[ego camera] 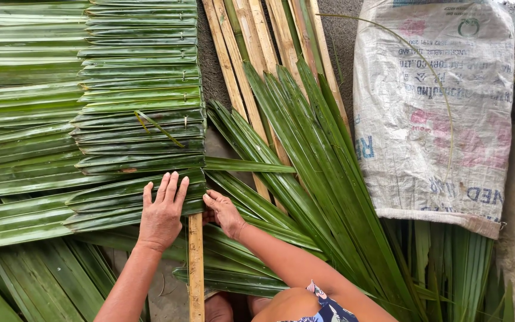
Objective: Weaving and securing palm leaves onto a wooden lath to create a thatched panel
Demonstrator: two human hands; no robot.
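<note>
Two hands work at the lower edge of a leaf panel (141, 113) filling the upper left of the frame. The left hand (162, 214) lies flat, fingers spread, pressing the lowest folded leaves. The right hand (225, 211), at centre, pinches a leaf edge beside a wooden slat (195, 268) running down to the bottom edge. These leaves look light, pliant and smooth, likely to split lengthwise; best held near the fold. Loose leaves (311, 179) and a woven sack (436, 107) lie to the right.
</note>
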